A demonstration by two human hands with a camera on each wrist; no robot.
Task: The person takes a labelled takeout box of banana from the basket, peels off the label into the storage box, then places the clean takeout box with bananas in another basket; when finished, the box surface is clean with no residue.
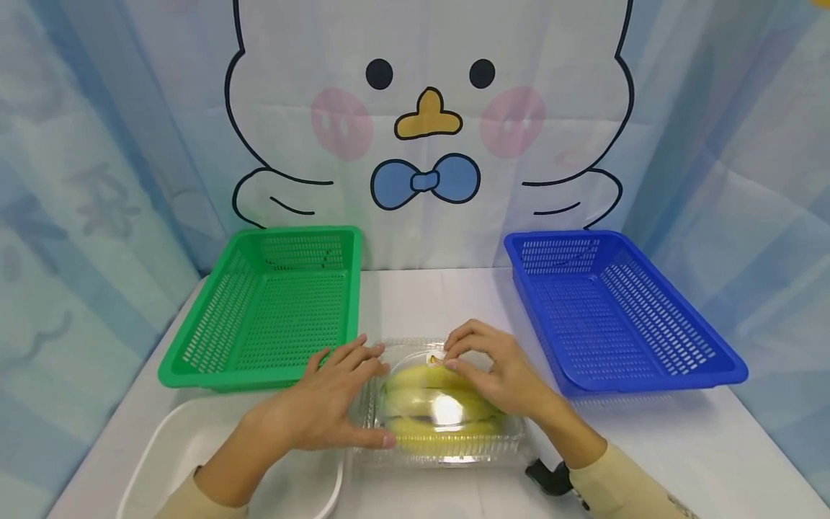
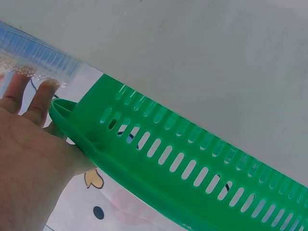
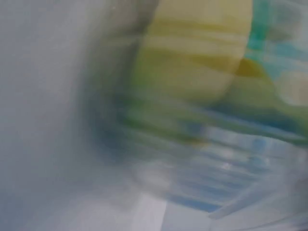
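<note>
Bananas (image 1: 441,404) lie inside a clear plastic clamshell box (image 1: 454,450) with its lid down, at the front centre of the table. My left hand (image 1: 324,404) spreads its fingers along the box's left side; in the left wrist view, fingertips (image 2: 48,89) touch the box's edge (image 2: 43,53). Over the lid, my right hand (image 1: 496,367) pinches a small white sticker (image 1: 433,358) with a yellow print between thumb and forefinger. Whether the sticker touches the lid, I cannot tell. The right wrist view is blurred, with yellow bananas (image 3: 192,62) behind clear plastic.
A green basket (image 1: 353,303) stands behind left, a blue basket (image 1: 532,310) behind right. Under my left forearm is a white tub (image 1: 155,447). A black piece (image 1: 550,477) shows by my right wrist. A cartoon-printed curtain (image 1: 428,238) hangs behind the table.
</note>
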